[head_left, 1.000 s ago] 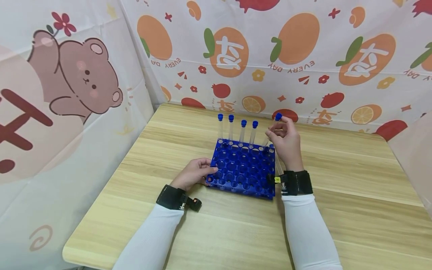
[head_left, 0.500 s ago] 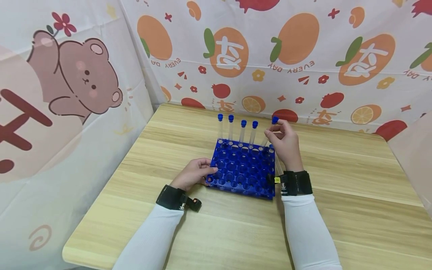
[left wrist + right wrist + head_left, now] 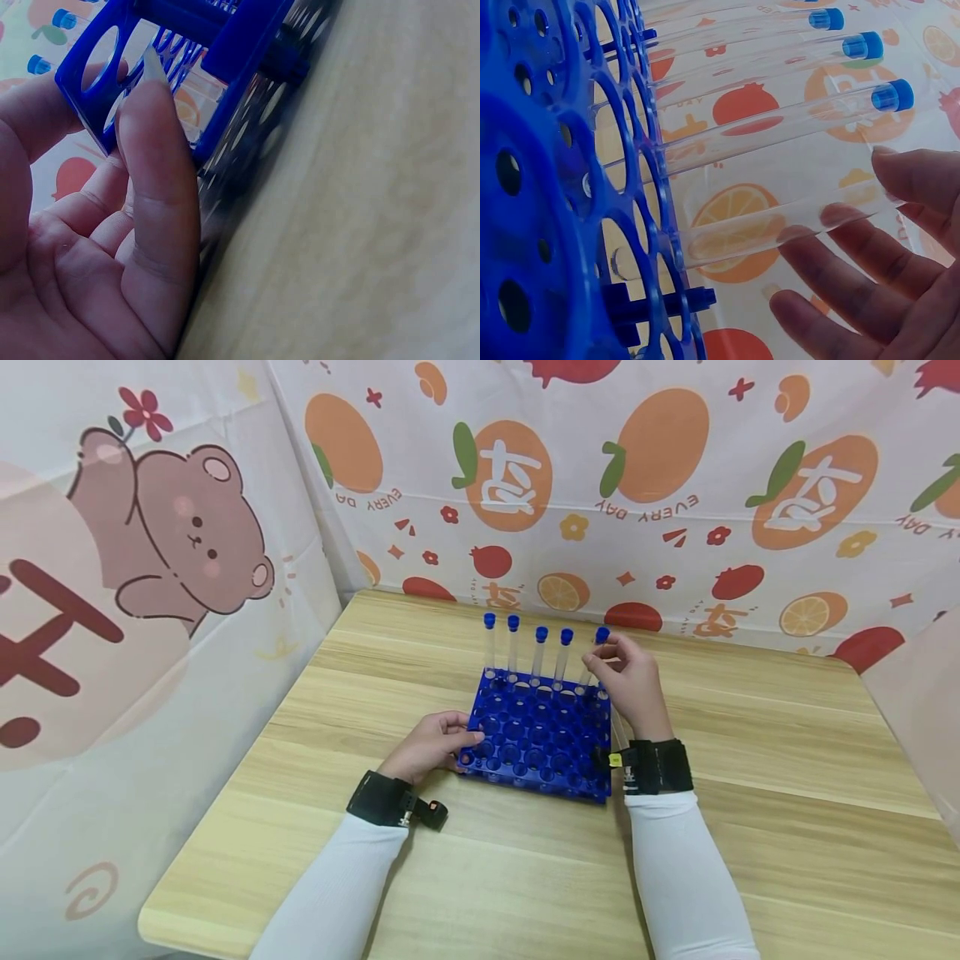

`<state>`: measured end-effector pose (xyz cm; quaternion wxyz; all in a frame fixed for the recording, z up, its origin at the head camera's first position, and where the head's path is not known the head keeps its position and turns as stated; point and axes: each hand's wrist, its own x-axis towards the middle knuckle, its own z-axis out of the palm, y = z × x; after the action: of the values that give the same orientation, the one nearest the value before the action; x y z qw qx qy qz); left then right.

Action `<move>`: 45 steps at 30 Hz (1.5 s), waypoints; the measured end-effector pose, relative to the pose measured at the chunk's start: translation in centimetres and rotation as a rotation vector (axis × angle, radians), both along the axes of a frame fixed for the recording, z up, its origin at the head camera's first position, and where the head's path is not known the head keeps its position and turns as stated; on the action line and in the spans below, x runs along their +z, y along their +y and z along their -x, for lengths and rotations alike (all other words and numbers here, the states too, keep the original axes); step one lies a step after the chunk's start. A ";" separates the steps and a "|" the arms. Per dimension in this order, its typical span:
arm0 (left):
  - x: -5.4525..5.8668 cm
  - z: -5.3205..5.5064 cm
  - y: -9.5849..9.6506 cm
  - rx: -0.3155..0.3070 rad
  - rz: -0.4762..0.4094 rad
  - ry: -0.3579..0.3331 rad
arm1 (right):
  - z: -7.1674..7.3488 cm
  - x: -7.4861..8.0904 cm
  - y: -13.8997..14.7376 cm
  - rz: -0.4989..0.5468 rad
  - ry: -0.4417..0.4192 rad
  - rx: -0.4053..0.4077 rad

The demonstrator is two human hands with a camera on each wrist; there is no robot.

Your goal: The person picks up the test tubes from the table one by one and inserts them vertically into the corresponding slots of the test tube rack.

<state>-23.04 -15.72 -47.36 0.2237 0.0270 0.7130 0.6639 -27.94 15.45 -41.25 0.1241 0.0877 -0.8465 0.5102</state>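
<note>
A blue test tube rack with rows of round holes stands on the table. My left hand grips its left end; the left wrist view shows the thumb against the blue frame. At the back right of the rack, my right hand pinches a clear, blue-capped test tube near its top. In the right wrist view this tube's lower end is inside the rack, and the fingers partly hide its cap. To its left, several capped test tubes stand in the back row.
The wooden table meets a fruit-print cloth behind the rack. A bear-print cloth hangs at the left. Beside the right wrist strap, a clear slender object lies along the rack's right side.
The right hand has moved slightly left and down, bringing the tilted tube closer to upright and its cap lower. The left hand and rack have stayed in place.
</note>
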 end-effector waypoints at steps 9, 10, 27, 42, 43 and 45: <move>-0.1 0.2 0.0 -0.002 0.010 0.000 | 0.0 0.0 -0.1 -0.041 -0.073 0.017; -0.1 0.2 0.0 -0.002 0.012 0.001 | 0.0 0.0 -0.1 -0.042 -0.073 0.017; 0.1 0.3 0.0 -0.002 0.001 -0.010 | 0.1 0.1 -0.3 -0.035 -0.078 0.022; -0.1 0.3 0.0 0.001 -0.005 -0.010 | 0.1 0.0 -0.3 -0.042 -0.086 0.020; -0.1 0.3 0.0 0.001 -0.005 -0.009 | 0.1 0.0 -0.3 -0.044 -0.088 0.021; -0.1 0.3 0.0 0.002 -0.004 -0.010 | 0.1 0.0 -0.3 -0.050 -0.093 0.023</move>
<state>-23.33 -15.73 -47.45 0.2264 0.0234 0.7106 0.6658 -28.02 15.18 -41.23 0.0766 0.0767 -0.8629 0.4936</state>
